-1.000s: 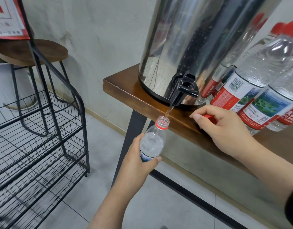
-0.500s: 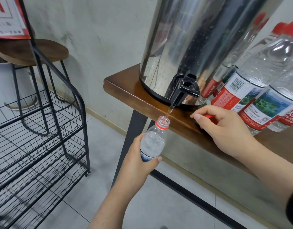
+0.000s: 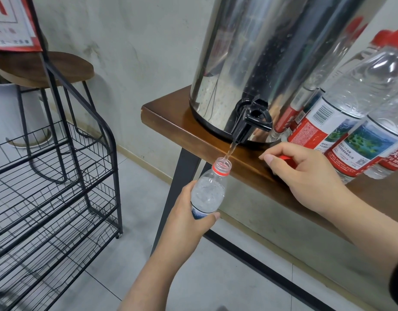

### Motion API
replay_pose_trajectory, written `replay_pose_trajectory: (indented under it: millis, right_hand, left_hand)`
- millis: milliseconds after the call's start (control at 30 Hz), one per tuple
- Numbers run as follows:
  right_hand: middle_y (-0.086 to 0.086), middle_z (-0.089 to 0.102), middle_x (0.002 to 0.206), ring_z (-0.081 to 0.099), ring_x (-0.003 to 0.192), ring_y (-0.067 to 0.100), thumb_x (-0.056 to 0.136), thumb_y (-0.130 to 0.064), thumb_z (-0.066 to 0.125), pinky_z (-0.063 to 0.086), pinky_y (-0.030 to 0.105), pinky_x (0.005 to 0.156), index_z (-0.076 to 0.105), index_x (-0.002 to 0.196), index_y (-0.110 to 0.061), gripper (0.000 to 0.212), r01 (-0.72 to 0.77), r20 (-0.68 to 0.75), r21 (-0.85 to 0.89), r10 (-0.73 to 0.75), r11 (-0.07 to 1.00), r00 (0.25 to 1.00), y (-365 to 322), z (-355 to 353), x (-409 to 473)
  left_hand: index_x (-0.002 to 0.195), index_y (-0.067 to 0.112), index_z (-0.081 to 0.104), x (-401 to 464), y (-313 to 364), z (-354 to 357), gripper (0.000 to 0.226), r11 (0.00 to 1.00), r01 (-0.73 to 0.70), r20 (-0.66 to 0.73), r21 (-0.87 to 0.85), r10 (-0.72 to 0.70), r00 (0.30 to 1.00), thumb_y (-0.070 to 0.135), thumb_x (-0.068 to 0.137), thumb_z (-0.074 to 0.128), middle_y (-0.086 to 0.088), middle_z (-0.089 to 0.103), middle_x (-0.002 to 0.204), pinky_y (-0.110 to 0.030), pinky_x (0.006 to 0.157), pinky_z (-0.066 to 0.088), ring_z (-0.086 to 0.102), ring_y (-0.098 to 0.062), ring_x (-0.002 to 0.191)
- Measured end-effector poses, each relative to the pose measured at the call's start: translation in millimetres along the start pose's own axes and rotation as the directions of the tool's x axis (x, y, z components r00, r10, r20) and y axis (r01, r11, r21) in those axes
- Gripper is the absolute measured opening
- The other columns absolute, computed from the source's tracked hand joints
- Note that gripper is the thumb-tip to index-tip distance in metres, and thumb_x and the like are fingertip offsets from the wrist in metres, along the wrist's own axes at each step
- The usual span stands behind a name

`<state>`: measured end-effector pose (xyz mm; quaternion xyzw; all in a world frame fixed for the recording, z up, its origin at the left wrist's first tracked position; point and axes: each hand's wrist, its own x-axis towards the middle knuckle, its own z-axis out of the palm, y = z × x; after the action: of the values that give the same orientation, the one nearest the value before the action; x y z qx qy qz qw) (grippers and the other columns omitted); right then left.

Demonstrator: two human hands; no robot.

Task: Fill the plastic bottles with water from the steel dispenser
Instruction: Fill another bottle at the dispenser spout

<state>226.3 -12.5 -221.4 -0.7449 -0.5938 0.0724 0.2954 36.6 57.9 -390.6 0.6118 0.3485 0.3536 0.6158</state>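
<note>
Small clear plastic bottle (image 3: 208, 191), uncapped, red neck ring, sits below table edge, tilted slightly w/ mouth up under black tap (image 3: 249, 124). Thin water stream (image 3: 230, 151) runs from tap into bottle mouth; bubbly water visible inside upper body, fill level below that hidden by hand. Left hand (image 3: 189, 218) grips bottle's lower half, fingers wrapped round it, thumb tip across label at front. Right hand (image 3: 305, 173) rests on table (image 3: 171, 117) edge just right of tap, fingers curled round red cap (image 3: 287, 159); only part of cap shows between fingers. Steel dispenser (image 3: 260, 63) stands on wooden table top near its left end, tap overhanging front edge; surface shiny w/ droplets, reflects nearby bottles. Row of capped bottles (image 3: 350, 113) w/ red caps & red/white labels stands on table right of dispenser, close together, nearest ones near right hand. Table has black metal legs, stands against grey wall. Left of table, apart from it: black wire rack (image 3: 59, 187) on tiled floor; behind it round wooden stool (image 3: 47, 68) & white pot (image 3: 5, 113), partly hidden. Red/white sign at top-left corner, text unreadable.
</note>
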Motion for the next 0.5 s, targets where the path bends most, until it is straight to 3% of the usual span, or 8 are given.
replay_pose_trajectory:
  millis: [333, 500]
  right_hand:
    - [-0.028, 0.066, 0.085, 0.061, 0.085, -0.003, 0.097, -0.034, 0.060, 0.039, 0.005, 0.064, 0.071, 0.091, -0.039, 0.013, 0.009, -0.006, -0.008, -0.009, 1.000, 1.000, 0.5, 0.7, -0.5]
    - [-0.027, 0.067, 0.086, 0.061, 0.085, -0.003, 0.097, -0.034, 0.060, 0.039, 0.004, 0.064, 0.071, 0.091, -0.040, 0.013, 0.010, -0.009, -0.003, -0.010, 1.000, 1.000, -0.1, 0.3, 0.0]
  left_hand:
    - [0.133, 0.052, 0.041, -1.2, 2.3, -0.7, 0.072, 1.000, -0.019, 0.002, -0.011, 0.019, 1.000, 0.024, 0.083, 0.085, 0.024, 0.056, 0.129, -0.006, 0.083, 0.050, 0.057, -0.006, 0.121]
    - [0.137, 0.049, 0.042, -0.1, 0.2, -0.1, 0.073, 1.000, -0.005, 0.008, -0.022, 0.005, 1.000, 0.024, 0.083, 0.085, 0.019, 0.058, 0.129, -0.011, 0.078, 0.054, 0.061, -0.019, 0.120]
